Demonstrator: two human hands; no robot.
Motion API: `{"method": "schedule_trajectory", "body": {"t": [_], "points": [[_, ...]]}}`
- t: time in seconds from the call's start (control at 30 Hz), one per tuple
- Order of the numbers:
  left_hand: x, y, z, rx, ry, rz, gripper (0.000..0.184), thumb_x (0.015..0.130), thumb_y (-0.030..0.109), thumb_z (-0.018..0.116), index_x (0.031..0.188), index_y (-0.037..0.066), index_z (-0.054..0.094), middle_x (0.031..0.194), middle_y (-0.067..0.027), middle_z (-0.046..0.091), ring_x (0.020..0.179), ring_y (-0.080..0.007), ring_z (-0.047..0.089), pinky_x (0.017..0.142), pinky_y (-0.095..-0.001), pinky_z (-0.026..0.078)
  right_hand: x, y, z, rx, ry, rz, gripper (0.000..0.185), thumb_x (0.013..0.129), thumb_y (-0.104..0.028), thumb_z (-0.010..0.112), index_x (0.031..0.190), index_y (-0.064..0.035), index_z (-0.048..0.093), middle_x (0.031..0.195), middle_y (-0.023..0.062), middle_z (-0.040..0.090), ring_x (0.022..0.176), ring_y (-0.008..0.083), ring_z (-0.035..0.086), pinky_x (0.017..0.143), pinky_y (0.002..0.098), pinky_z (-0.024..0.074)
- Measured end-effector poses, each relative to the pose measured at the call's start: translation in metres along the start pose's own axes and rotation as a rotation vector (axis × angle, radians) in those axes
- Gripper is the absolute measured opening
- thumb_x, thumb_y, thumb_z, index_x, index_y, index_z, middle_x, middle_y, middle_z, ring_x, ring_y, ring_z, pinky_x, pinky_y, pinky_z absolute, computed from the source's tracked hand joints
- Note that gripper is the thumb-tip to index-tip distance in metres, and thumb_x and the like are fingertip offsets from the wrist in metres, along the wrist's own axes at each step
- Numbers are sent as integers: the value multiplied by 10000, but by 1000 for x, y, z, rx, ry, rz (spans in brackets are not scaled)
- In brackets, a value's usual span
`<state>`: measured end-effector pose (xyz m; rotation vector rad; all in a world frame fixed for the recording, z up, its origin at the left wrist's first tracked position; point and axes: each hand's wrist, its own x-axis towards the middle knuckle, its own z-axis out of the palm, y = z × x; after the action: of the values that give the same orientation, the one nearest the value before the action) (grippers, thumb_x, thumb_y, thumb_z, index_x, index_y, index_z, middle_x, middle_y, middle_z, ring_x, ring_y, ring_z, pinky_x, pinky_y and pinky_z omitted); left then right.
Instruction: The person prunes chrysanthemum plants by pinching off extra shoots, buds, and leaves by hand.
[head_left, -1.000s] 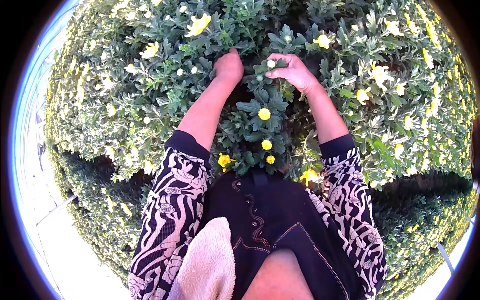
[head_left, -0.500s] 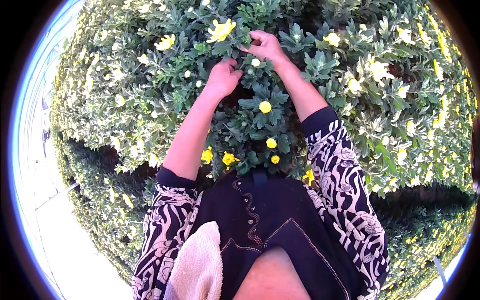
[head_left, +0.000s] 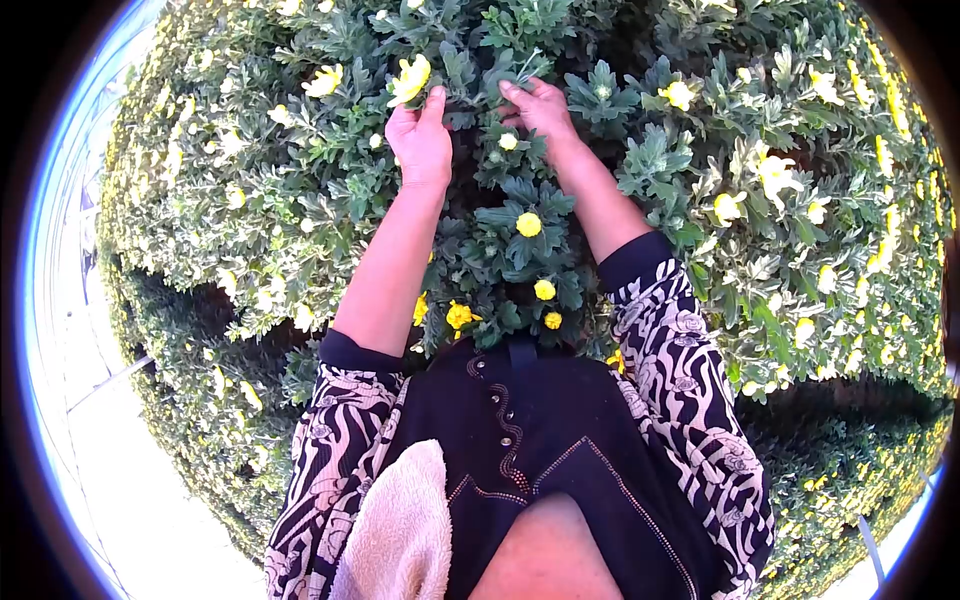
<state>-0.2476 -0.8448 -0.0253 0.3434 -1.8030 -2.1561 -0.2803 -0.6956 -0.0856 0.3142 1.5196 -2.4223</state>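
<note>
At the upper middle of the head view, my left hand (head_left: pixel 420 140) is closed at the stem just below an open yellow flower (head_left: pixel 410 80), thumb pointing up. To its right, my right hand (head_left: pixel 540 115) has its thumb and fingers pinched round a leafy green shoot (head_left: pixel 522 75). A pale round bud (head_left: pixel 508 141) sits just below the right fingers. Lower down, between my forearms, a round yellow bloom (head_left: pixel 528 224) stands among dark green leaves. Foliage hides part of the right fingertips.
Dense chrysanthemum foliage (head_left: pixel 720 260) with many yellow flowers and buds surrounds both arms. A smaller yellow bloom (head_left: pixel 544 289) is near my dark top. A pale towel (head_left: pixel 400 530) hangs at my chest. Bright ground (head_left: pixel 130 470) shows at the lower left.
My left hand has moved up to the open yellow flower, which now leans left. My right hand first moved left toward the flower, then slightly right and down, now at a green shoot.
</note>
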Motion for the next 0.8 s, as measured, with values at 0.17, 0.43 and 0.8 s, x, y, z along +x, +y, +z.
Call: {"method": "schedule_trajectory", "body": {"t": [0.17, 0.43, 0.8], "points": [[-3, 6, -6, 35, 40, -82, 135, 900, 87, 644, 1033, 66, 635, 824, 6, 648, 678, -69, 598, 493, -222, 484, 14, 2, -23, 56, 322, 267, 531, 960, -180, 556, 1343, 29, 252, 1041, 163, 647, 741, 191, 699, 560, 344, 579], [-1, 7, -21, -14, 40, -7, 188, 908, 66, 628, 1095, 68, 621, 916, 24, 635, 720, -39, 539, 650, -201, 460, 43, 40, -73, -23, 538, 184, 328, 911, -111, 615, 1186, 3, 478, 997, 149, 633, 697, 243, 693, 576, 399, 571], [-4, 28, -20, 104, -441, -153, 357, 843, 17, 603, 1192, 41, 529, 1130, -18, 605, 1047, -119, 561, 959, -266, 404, 34, -42, -43, -185, 392, -405, 315, 703, -29, 772, 977, -72, 623, 747, -1, 613, 634, 90, 552, 588, 235, 451]]}}
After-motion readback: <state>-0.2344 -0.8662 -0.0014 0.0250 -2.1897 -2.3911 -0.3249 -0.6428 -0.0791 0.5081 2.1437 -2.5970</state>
